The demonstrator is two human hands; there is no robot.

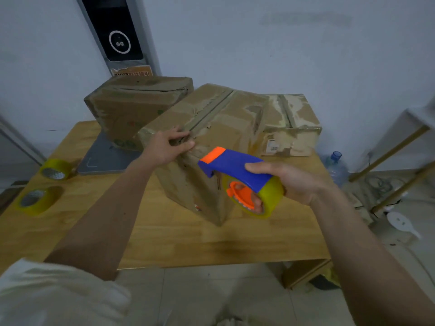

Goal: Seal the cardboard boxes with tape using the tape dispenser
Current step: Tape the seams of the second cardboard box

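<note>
Wooden table spanning the middle of the view, carrying everything below. Largest cardboard box at centre, turned corner-on, old tape strip running along its top seam toward 12 o'clock. Second cardboard box at 10 o'clock from it, standing on a grey flat slab, touching or nearly touching the centre box. Third, smaller cardboard box at 2 o'clock, pressed against the centre box's right side, surface torn and patchy. Left hand resting on the near top edge of the centre box at the end of the seam, fingers curled over that edge, thumb lying along the front face. Right hand at 4 o'clock from the centre box, gripping the tape dispenser, fingers wrapped over the blue handle and down behind the yellowish roll; orange nose pointing toward 10 o'clock, held just off the box's front face, contact not clear. Two spare tape rolls at 9 o'clock near the table's left edge: far one and near one, both lying flat, slightly apart.
</note>
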